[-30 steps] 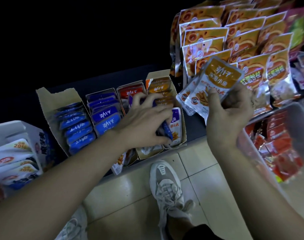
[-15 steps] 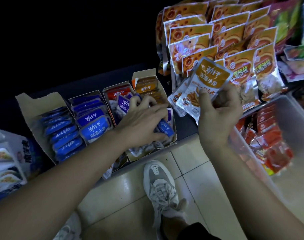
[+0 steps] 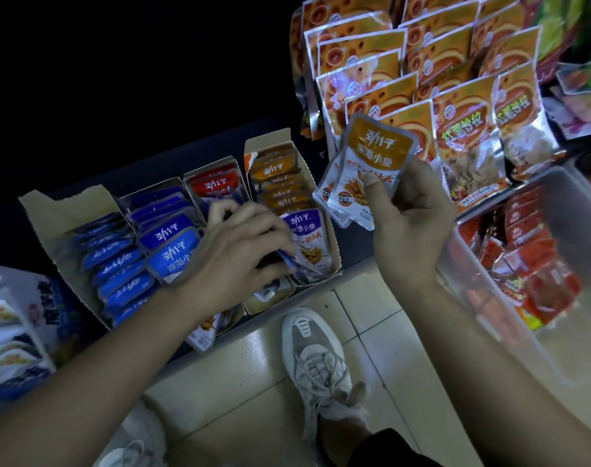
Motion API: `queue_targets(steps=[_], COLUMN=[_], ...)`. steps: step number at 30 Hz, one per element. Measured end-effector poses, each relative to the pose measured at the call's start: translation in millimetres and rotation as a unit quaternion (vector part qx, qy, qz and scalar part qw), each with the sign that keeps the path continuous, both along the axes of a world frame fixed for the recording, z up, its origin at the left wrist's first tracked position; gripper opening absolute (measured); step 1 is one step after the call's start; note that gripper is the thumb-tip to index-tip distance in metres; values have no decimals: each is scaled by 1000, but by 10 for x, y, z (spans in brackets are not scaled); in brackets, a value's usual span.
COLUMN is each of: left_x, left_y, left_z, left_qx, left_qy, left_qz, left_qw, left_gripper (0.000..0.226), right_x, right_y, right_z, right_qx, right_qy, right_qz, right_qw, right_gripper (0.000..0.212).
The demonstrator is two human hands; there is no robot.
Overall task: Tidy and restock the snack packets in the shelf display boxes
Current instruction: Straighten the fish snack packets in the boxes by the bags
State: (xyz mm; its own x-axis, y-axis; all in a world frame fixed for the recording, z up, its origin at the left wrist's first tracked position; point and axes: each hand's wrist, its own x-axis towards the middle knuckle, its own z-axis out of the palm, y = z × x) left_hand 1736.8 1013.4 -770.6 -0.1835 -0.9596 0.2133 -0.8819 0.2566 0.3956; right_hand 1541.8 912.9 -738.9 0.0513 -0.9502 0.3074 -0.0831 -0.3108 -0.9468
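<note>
Several open cardboard display boxes [image 3: 41, 210] stand in a row on a low dark shelf, filled with small fish-snack packets: blue packets [image 3: 172, 246] at left, red packets [image 3: 215, 185] in the middle, orange-brown packets [image 3: 275, 170] at right, with a purple packet [image 3: 304, 227] at the front of the right box. My left hand [image 3: 240, 254] reaches into the middle boxes, fingers closed around dark blue packets. My right hand [image 3: 408, 227] holds a small stack of orange-brown packets [image 3: 374, 156] above the shelf's right end.
Large orange snack bags [image 3: 388, 72] hang or lean at upper right. A clear plastic bin [image 3: 523, 332] of red packets sits at right. More boxed snacks [image 3: 7, 332] are at far left. My shoes [image 3: 317, 358] stand on the tiled floor below.
My left hand has shifted slightly left and deeper among the packets in the middle boxes, uncovering the purple packet. My right hand keeps its stack in about the same place.
</note>
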Motion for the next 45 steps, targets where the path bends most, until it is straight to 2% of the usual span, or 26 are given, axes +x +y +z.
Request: queue_targets(steps=[3, 5, 10, 13, 16, 18, 20, 23, 26, 28, 29, 31, 33, 35, 39, 41, 43, 45], left_x=[-95, -110, -18, -14, 30, 69, 84, 97, 121, 135, 144, 169, 182, 193, 225, 229, 205, 152], left_y=[-200, -291, -185, -72, -14, -12, -18, -10, 5, 10, 12, 17, 23, 20, -67, -137, -194, -228], left_z=[110, 120, 74, 70, 49, 38, 38, 27, -3, -15, -16, -7, 19, 44, 91, 143, 232, 333], left_qx=[74, 92, 67, 39, 31, 23, 11, -6, -29, -46, -51, -58, -54, -39, 9, 21, 33, 47], left_qy=[-63, -79, -22, 26, -11, -42, -47, -12, 23, 34, 39, 50, 65, 104, 197, 233, 292, 353], left_qz=[2, -8, -2, 24, -24, -45, -45, -41, -35, -34, -32, -23, -10, 10, 75, 97, 97, 94], left_qw=[995, 993, 997, 999, 999, 998, 998, 999, 999, 998, 997, 997, 996, 994, 977, 967, 951, 930], left_gripper=[30, 29, 24, 30, 45, 41, 33, 27, 24, 22, 21, 23, 23, 20, 18, 16, 17, 19], right_x=[-1, -12, -18, -14, -18, -21, -18, -3, -25, -26, -34, -48, -45, -39, -65, -57, -34, -16], right_y=[-7, -17, -11, -15, -2, 13, 17, -13, -65, -59, -37, 16, 79, 135, 212, 253, 273, 227], right_z=[-20, -33, -69, -95, -106, -122, -215, -442, -550, -517, -494, -476, -450, -411, -263, -151, -70, 5], right_qx=[-6, -5, 17, 15, 8, 8, 20, 47, -6, -27, -24, -3, 22, 72, 109, 97, 77, 58], right_qy=[4, -4, -30, -13, -22, -18, 32, 198, 354, 388, 376, 299, 201, 145, 74, 109, 203, 263], right_qz=[-20, -19, 4, 2, 9, 19, 43, 116, 130, 123, 119, 106, 111, 146, 173, 206, 234, 212], right_qw=[1000, 1000, 999, 1000, 1000, 1000, 998, 972, 926, 913, 918, 948, 973, 976, 976, 968, 948, 940], right_gripper=[22, 19, 15, 15, 16, 16, 17, 20, 26, 34, 42, 52, 41, 35, 43, 45, 49, 52])
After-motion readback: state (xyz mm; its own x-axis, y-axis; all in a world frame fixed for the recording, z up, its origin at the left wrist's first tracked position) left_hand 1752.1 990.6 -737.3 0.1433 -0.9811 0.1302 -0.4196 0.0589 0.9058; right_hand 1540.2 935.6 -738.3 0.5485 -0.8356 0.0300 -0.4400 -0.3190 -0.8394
